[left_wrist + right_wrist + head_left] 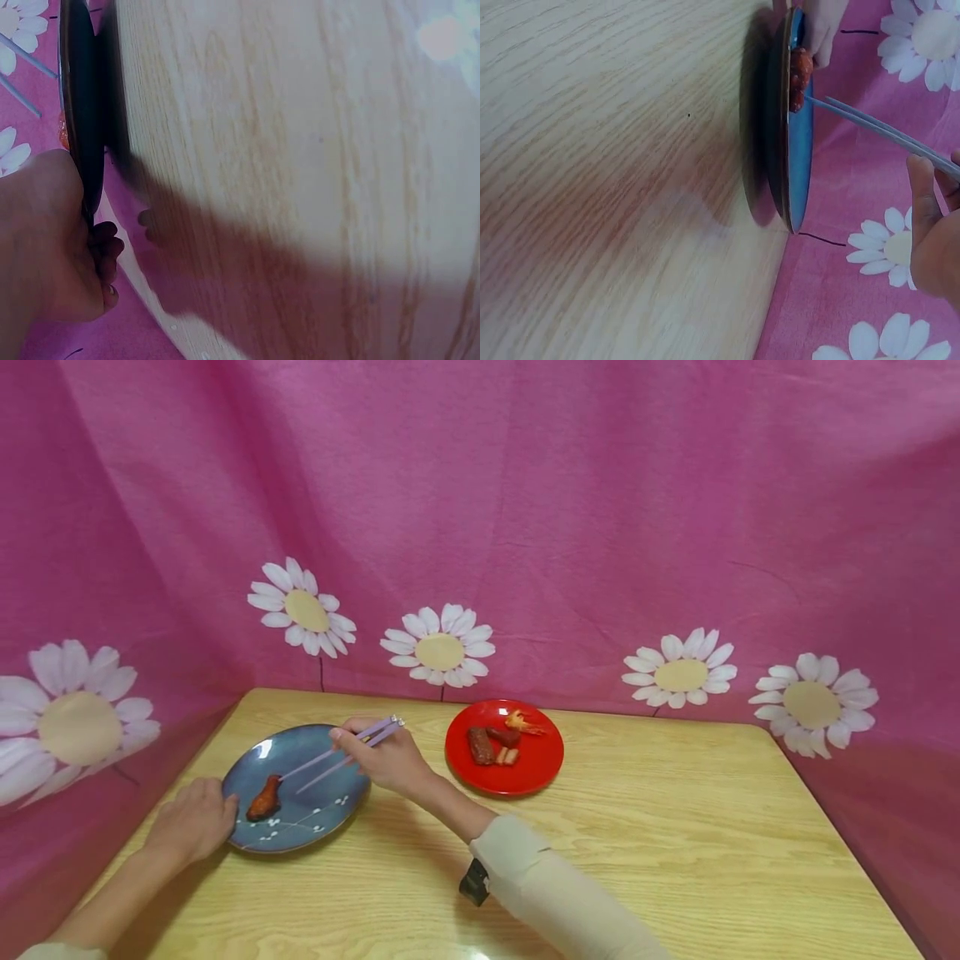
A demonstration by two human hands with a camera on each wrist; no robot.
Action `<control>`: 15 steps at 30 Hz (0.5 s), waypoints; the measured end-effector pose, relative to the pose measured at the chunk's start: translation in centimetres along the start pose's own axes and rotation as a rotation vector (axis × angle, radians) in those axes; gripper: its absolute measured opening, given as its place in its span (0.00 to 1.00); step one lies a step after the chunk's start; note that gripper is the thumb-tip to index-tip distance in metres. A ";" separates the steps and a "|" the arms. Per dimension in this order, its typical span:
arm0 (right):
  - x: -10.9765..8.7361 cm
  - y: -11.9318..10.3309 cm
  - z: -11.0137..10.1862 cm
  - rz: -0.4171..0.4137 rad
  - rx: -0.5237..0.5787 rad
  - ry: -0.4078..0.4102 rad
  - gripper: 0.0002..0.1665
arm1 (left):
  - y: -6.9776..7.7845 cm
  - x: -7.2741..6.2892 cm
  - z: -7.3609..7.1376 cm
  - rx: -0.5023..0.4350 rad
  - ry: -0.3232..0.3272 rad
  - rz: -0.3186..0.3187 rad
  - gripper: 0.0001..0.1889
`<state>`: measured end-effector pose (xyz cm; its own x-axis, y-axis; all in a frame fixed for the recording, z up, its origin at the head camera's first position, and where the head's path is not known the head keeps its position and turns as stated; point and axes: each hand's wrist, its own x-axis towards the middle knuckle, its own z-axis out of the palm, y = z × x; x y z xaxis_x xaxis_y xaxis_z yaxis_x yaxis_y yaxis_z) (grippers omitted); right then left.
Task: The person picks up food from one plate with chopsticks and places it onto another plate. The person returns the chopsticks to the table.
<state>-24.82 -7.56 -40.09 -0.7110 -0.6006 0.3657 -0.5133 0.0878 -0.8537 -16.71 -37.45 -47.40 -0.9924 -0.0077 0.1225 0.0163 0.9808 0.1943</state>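
Observation:
A blue plate (307, 745) with white blossoms stands at the table's left side. On it lies a browned chicken drumstick (264, 802), left of the plate's middle. My left hand (193, 820) grips the plate's left rim, thumb at the top edge; the left wrist view shows the fingers curled at the underside. Over the plate's right side, my right hand (386, 756) holds a pair of purple chopsticks (889, 133). Their tips are spread a little, one right at the drumstick's thin end and the other to its right, above the plate.
Further back, a red plate (536, 768) holds several pieces of food, among them a brown ribbed piece (481, 747) and an orange-yellow piece (522, 722). A small black object (475, 883) shows beside the right sleeve. Pink cloth (570, 527) with daisies hangs behind the wooden table (675, 827).

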 end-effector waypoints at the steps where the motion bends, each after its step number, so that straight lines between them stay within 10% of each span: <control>1: 0.0 0.0 0.1 -0.003 -0.003 -0.002 0.16 | 0.0 0.0 0.0 0.004 -0.002 0.002 0.15; 15: 0.6 -0.1 1.4 -0.014 -0.027 -0.001 0.14 | 0.2 -0.2 -0.1 0.011 0.016 0.004 0.15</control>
<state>-24.52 -9.00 -40.30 -0.7032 -0.6031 0.3767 -0.5359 0.1013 -0.8382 -16.50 -37.26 -47.28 -0.9903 -0.0067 0.1386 0.0189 0.9829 0.1829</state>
